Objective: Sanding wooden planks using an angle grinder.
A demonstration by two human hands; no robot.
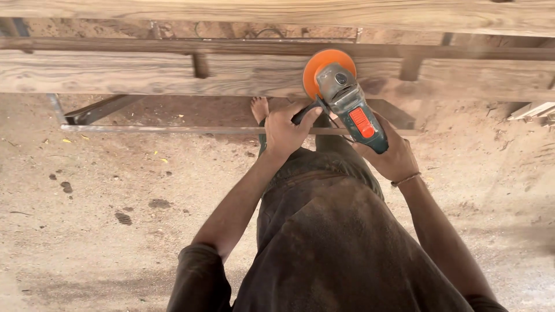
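Note:
I hold a teal and grey angle grinder (352,110) with a round orange sanding disc (324,65). The disc lies against a long pale wooden plank (144,74) that runs across the view. My left hand (284,130) grips the black side handle of the grinder. My right hand (393,156) is wrapped around the rear body of the tool, below its red switch. A thin band sits on my right wrist. My dusty dark clothes fill the bottom middle of the view.
A second plank (277,11) lies along the top edge. The planks rest on a metal frame (173,129) with angle-iron bars. Below is sandy, sawdust-covered ground (104,190). My bare foot (259,108) shows under the plank. More wood lies at the far right (535,111).

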